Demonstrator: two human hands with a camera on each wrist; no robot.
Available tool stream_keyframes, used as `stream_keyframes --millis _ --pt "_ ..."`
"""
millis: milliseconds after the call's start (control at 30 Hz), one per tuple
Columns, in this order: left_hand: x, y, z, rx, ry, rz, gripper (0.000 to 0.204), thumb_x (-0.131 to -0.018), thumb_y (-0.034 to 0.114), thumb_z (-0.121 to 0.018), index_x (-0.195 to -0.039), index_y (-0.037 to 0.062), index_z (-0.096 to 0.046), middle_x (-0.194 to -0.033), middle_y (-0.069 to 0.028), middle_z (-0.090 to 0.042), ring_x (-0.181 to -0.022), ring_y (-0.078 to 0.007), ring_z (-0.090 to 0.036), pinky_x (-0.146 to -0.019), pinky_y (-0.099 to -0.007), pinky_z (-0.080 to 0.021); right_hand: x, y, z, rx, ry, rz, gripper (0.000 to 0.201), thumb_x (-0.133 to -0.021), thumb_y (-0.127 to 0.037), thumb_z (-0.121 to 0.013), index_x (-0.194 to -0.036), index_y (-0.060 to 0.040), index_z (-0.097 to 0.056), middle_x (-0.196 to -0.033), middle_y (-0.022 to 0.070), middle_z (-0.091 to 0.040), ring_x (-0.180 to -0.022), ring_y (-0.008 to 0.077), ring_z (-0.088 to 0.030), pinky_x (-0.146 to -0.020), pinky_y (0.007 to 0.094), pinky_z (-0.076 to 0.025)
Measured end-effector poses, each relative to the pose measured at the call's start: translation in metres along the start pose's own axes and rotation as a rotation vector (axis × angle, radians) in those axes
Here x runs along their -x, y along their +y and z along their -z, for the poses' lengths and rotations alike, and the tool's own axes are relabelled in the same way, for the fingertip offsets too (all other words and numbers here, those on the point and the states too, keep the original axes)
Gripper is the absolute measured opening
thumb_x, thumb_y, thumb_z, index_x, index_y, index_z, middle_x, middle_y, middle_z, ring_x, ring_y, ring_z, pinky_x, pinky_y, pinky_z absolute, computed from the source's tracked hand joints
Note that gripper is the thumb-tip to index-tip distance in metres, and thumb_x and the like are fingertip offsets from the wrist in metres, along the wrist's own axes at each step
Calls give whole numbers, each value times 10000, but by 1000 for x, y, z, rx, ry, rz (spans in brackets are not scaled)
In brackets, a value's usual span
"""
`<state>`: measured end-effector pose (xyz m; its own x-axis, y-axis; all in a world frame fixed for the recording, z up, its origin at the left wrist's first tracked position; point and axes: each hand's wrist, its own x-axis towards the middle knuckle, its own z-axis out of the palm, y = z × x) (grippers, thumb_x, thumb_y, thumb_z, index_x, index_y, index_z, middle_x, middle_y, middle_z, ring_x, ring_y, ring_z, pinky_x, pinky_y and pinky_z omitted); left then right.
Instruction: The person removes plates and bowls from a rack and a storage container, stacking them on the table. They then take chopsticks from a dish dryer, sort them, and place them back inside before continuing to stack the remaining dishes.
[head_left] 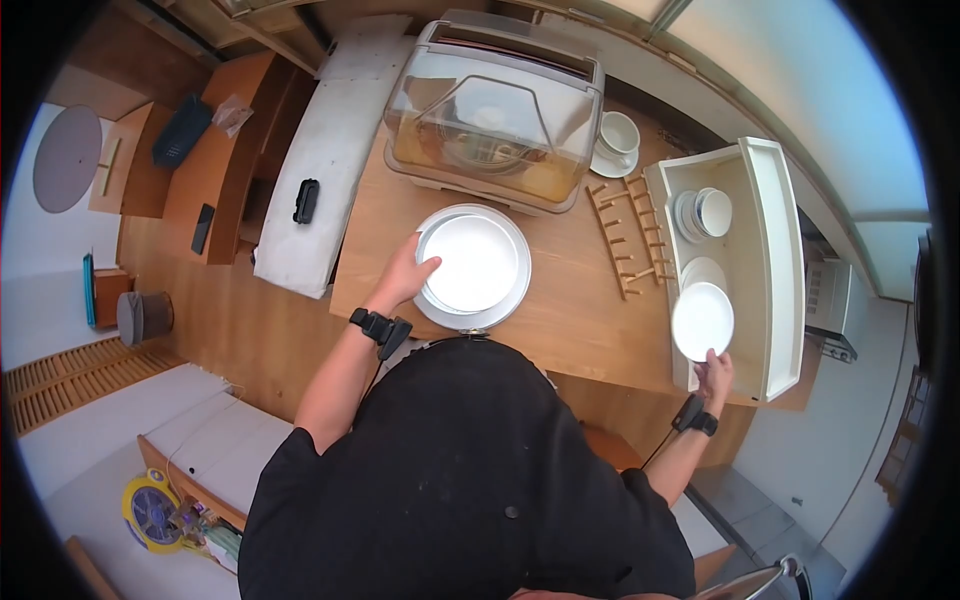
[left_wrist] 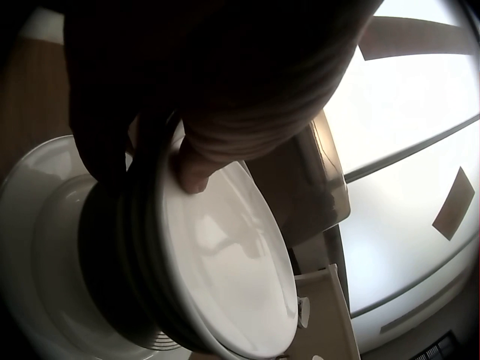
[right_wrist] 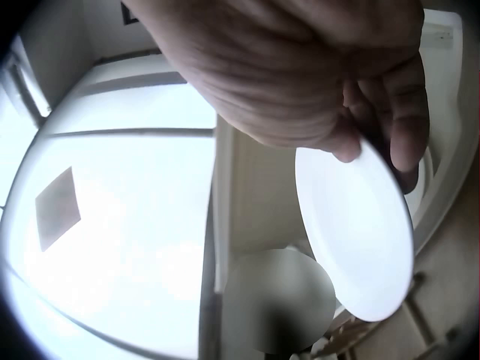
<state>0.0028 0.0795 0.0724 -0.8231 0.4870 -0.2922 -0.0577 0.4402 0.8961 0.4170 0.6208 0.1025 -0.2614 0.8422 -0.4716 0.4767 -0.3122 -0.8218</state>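
Observation:
My left hand [head_left: 405, 275] grips the left edge of a stack of white plates [head_left: 472, 265], its thumb over the rim of the top one. In the left wrist view the stacked rims [left_wrist: 184, 277] stand tilted above a wider white plate [left_wrist: 45, 225]. My right hand [head_left: 714, 378] pinches a small white plate [head_left: 703, 322] by its near rim, over the front end of a long white bin [head_left: 775, 270]. Inside the bin, another white plate [head_left: 703, 271] shows partly behind the held one. Bowls [head_left: 713, 212] sit farther back.
A wooden peg rack [head_left: 622, 235] lies left of the bin. A cup on a saucer [head_left: 618, 135] stands behind it. At the back of the table [head_left: 570, 300] is a clear-lidded dish box [head_left: 495, 120]. A white bench [head_left: 310, 150] with a black case [head_left: 306, 201] is at left.

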Motion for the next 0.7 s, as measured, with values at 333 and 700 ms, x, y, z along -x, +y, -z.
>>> stream_keyframes --millis 333,700 --pt "-4 -11 8 94 -102 -90 396 -964 132 -566 -1309 -48 -496 -1191 -222 -636 -1117 -309 -614 -982 -387 -461 169 -62 -278 9 -725 175 199 -966 -119 -620 -1070 44 -572 -828 101 -676 -626 126 -659 -548 228 -570" --pt "-10 -15 17 152 -211 -106 461 -1069 292 -395 -1307 -100 -451 -1188 -285 -618 -1156 -365 -594 -995 -401 -448 201 -56 -370 270 -640 219 198 -947 -113 -627 -939 82 -594 -722 133 -658 -531 166 -653 -466 271 -548"
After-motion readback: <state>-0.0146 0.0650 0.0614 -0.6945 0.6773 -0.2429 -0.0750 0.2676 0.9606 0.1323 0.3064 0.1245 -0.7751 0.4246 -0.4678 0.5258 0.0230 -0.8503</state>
